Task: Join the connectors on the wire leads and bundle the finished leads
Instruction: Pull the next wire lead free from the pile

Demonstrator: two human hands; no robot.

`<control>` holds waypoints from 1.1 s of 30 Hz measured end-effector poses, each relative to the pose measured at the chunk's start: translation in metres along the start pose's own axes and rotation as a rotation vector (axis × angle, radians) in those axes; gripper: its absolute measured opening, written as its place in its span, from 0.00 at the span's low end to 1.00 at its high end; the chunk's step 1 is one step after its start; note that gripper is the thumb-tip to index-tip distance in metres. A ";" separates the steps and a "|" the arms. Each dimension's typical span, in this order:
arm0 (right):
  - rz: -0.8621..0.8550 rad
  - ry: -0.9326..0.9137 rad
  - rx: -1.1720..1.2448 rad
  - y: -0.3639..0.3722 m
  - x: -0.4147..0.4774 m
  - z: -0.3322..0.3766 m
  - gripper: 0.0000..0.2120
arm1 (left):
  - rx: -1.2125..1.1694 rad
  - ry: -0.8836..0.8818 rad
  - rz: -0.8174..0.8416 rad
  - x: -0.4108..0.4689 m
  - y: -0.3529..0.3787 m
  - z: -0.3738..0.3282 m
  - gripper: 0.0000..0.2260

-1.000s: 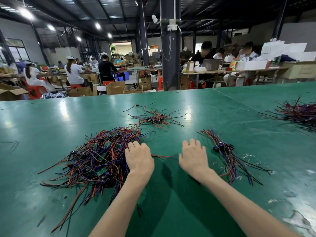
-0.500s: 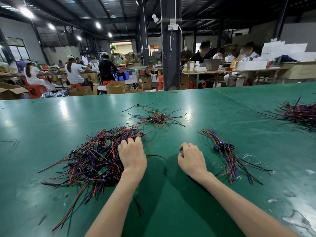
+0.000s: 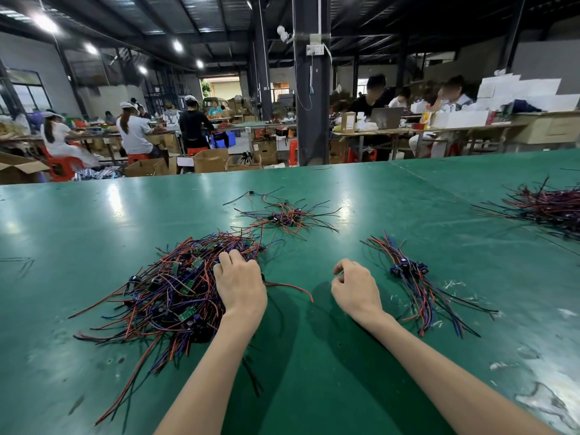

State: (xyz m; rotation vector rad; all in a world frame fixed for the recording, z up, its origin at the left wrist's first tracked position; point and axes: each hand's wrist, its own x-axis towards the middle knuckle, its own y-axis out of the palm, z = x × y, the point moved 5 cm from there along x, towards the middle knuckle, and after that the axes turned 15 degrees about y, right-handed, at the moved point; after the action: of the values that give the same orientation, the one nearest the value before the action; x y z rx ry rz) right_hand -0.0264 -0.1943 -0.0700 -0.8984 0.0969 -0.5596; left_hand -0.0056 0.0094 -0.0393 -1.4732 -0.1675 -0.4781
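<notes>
head view, looking down: the left hand (image 3: 240, 285) sits at the right edge of the big loose pile (image 3: 169, 293) of red, blue and black leads at lower left of the frame, its fingers curled down into the wires. a red lead (image 3: 292, 286) trails out from under the palm toward the centre, but the back of the hand hides the fingertips, so i cannot tell whether they are clamped on it or only raking the heap. the right hand (image 3: 356, 288) rests on the green worktop (image 3: 94, 221) at centre, fingers loosely curled, thumb apart from them, holding nothing. just right of it lies a small bunch (image 3: 414, 277) of leads with blue connectors gathered at one end; i judge these the joined ones, laid together with no tie visible. a smaller scatter (image 3: 282, 216) lies at upper centre, another heap (image 3: 546, 207) at the right edge. by that reckoning little is done: most leads wait in the big pile, and bundling is not yet begun.
</notes>
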 end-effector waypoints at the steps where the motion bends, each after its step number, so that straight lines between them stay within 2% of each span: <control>1: 0.002 0.002 0.004 0.000 0.000 0.000 0.11 | 0.000 0.006 0.012 0.000 0.001 0.000 0.07; 5: 0.009 0.005 0.013 0.002 0.002 -0.002 0.11 | -0.016 0.040 0.016 0.000 0.004 -0.003 0.06; 10: 0.003 0.047 0.118 0.001 0.005 -0.005 0.10 | -0.115 0.090 -0.223 0.000 -0.005 -0.011 0.07; 14: 0.017 0.040 0.259 -0.003 0.005 -0.004 0.09 | -0.367 0.120 -0.374 -0.002 -0.018 -0.024 0.07; 16: 0.110 0.010 0.414 -0.005 0.004 0.001 0.08 | -0.503 0.167 -0.398 -0.005 -0.021 -0.033 0.05; 20: 0.537 -0.035 0.792 0.000 -0.006 0.019 0.14 | -0.886 0.214 -0.325 -0.011 -0.017 -0.052 0.03; 21: 0.595 -0.041 0.850 0.001 -0.009 0.022 0.16 | -0.979 0.205 -0.291 -0.012 -0.015 -0.056 0.02; 25: 0.579 -0.031 0.919 -0.002 -0.009 0.022 0.17 | -1.203 0.144 -0.245 -0.011 -0.012 -0.059 0.05; 30: 0.625 0.031 1.015 -0.005 -0.008 0.021 0.10 | -1.364 0.107 -0.198 -0.010 -0.011 -0.059 0.11; 33: 0.682 0.105 1.117 -0.005 -0.007 0.021 0.07 | -1.257 0.137 -0.225 -0.012 -0.012 -0.057 0.12</control>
State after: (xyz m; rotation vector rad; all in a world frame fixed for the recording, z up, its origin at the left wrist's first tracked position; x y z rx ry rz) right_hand -0.0282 -0.1785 -0.0543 0.2732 0.1525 0.0340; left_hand -0.0315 -0.0444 -0.0389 -2.6459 0.1191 -0.9530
